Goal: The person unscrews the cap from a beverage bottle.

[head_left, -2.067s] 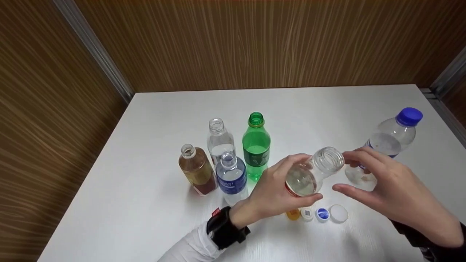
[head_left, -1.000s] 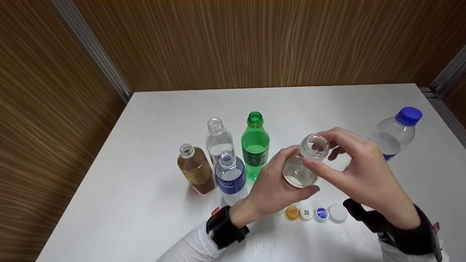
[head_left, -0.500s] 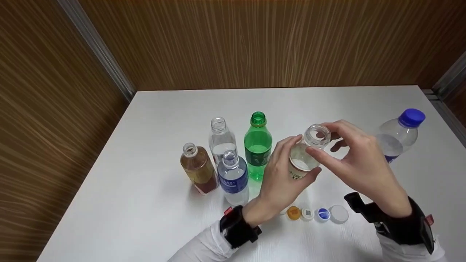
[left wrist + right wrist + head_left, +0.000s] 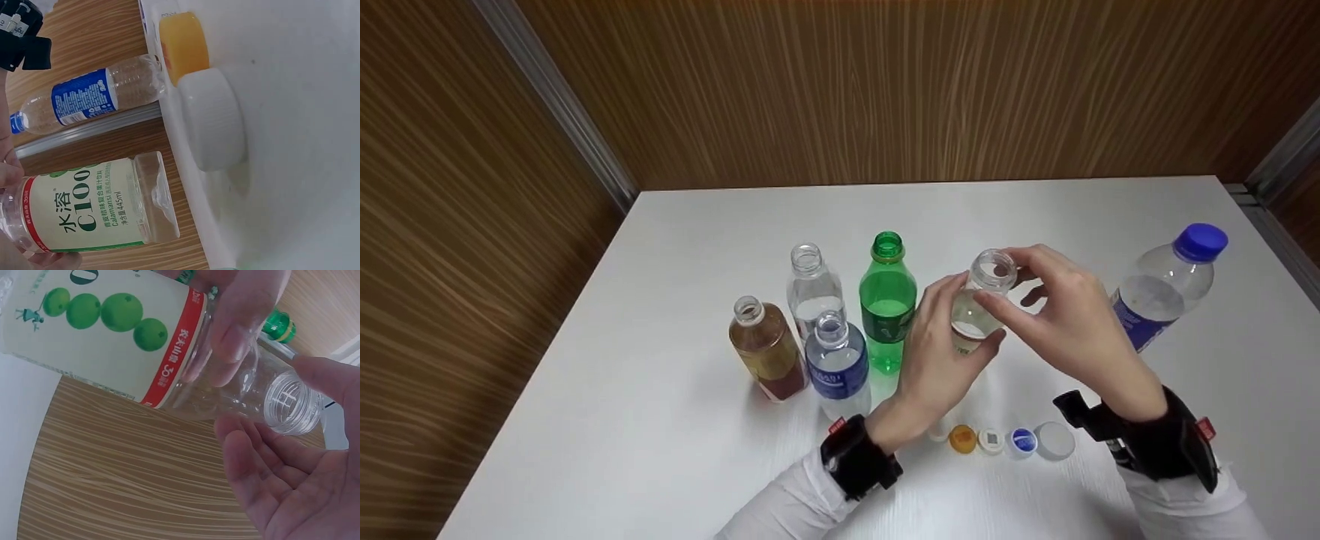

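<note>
My left hand (image 4: pixel 936 364) grips a clear juice bottle (image 4: pixel 973 319) by its upper body, lifted off the table. The bottle's mouth is uncapped and its base hangs free in the left wrist view, where its pale label (image 4: pixel 93 205) reads C100. My right hand (image 4: pixel 1061 319) holds the neck between thumb and fingers, just under the rim. The right wrist view shows the threaded mouth (image 4: pixel 292 405) beside the right thumb. Below the hands, several bottle caps lie in a row: an orange cap (image 4: pixel 963 439), a blue-topped cap (image 4: pixel 1023 442) and a larger white cap (image 4: pixel 1055 441) among them.
Left of my hands stand uncapped bottles: a green one (image 4: pixel 888 300), a brown one (image 4: pixel 765 349), a blue-labelled one (image 4: pixel 838 367) and a clear one (image 4: pixel 814 289). A large bottle with a blue cap (image 4: pixel 1201 241) stands at right. Wood-patterned panels (image 4: pixel 885 90) border the white table (image 4: pixel 660 300).
My right hand has come left from beside the bottle to its neck. The bottle has gone from tilted rightward to nearly upright, and both hands have shifted slightly farther back.
</note>
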`<state>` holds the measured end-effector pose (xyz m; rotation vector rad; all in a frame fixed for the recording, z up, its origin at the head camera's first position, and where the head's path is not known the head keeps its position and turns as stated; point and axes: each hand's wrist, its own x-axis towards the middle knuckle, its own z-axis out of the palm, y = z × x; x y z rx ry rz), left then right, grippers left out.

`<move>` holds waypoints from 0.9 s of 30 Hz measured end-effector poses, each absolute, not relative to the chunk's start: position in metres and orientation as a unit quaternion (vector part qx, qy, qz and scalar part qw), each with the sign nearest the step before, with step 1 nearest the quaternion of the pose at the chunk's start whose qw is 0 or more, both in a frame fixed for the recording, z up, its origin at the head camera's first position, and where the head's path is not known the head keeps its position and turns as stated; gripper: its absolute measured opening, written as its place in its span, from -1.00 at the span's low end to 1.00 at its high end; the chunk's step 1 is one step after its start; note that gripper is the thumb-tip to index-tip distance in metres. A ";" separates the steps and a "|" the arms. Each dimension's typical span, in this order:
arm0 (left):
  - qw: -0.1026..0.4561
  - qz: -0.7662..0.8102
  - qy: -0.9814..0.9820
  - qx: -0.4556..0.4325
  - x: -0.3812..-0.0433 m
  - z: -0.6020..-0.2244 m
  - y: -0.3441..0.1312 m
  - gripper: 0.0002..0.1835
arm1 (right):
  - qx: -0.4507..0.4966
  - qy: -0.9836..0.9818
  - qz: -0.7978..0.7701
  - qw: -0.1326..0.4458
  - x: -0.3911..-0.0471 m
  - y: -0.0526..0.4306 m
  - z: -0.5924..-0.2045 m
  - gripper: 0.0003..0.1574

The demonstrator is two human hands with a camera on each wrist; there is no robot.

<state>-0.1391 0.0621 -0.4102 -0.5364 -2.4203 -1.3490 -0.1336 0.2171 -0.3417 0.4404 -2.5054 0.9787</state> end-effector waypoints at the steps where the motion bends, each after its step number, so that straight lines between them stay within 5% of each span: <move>1: 0.159 -0.472 -0.847 -0.188 -0.140 -0.410 0.062 -0.24 | 0.157 -0.900 0.351 0.205 -0.135 0.217 -0.343 -0.50; 27: 0.135 -0.478 -0.845 -0.198 -0.147 -0.419 0.063 -0.21 | 0.155 -0.904 0.347 0.198 -0.145 0.217 -0.354 -0.52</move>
